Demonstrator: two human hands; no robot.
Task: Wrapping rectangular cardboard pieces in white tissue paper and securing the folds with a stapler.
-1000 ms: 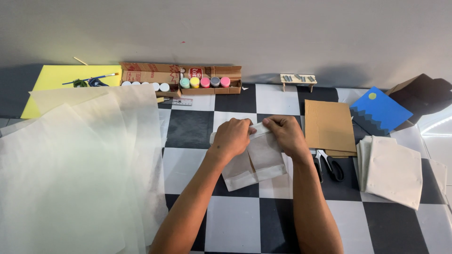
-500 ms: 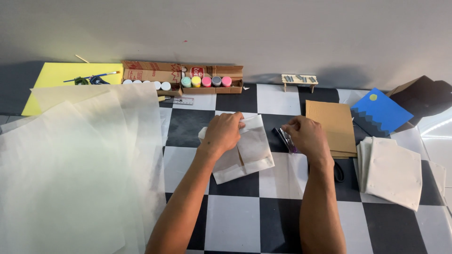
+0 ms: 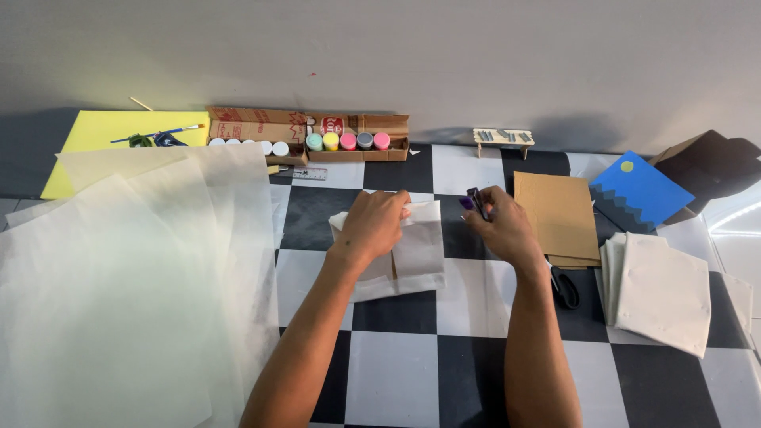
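Observation:
A folded piece of translucent white paper (image 3: 412, 254) lies on the black-and-white checkered surface (image 3: 396, 372). My left hand (image 3: 374, 226) rests on its upper left part and pinches its top edge. My right hand (image 3: 499, 226) is lifted just right of the paper and grips a small dark stick-shaped object with a purple end (image 3: 474, 202). Black-handled scissors (image 3: 564, 287) lie beside my right wrist, partly hidden by it.
Large translucent sheets (image 3: 119, 293) cover the left side. A yellow sheet with a brush (image 3: 119, 135), cardboard boxes with paint pots (image 3: 349, 141) and a small ruler (image 3: 309, 173) line the wall. Brown cardboard (image 3: 559, 215), a blue card (image 3: 640, 192) and stacked white folded papers (image 3: 662, 293) lie right.
Both hands were pressing the folded paper together. My right hand left the paper, moved right and picked up the small dark object; my left hand stayed on the paper, which shifted slightly.

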